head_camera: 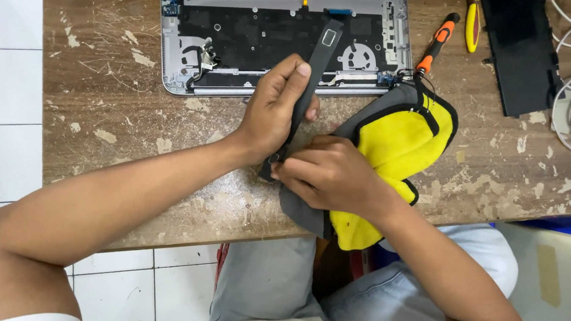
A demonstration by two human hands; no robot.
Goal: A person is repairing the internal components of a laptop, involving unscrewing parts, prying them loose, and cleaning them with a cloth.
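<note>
Fingers of the left hand point(271, 117) are closed round the middle of a long dark strip part point(306, 99). Its long axis is tilted from lower left, near the table's front edge, up to the opened laptop chassis point(193, 49). The lower end is pinched, apparently, by the right hand point(327, 176), which lies nearer and rests over a yellow-and-grey cloth point(395, 144). An orange-handled screwdriver point(438, 44) lies just beyond, untouched.

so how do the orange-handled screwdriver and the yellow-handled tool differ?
The orange-handled screwdriver lies tilted, its tip down by the yellow cloth; the yellow-handled tool lies nearly upright in view. The screwdriver shows whole; the yellow tool is cut off by the frame's top edge. Both rest untouched on the wooden table.
</note>
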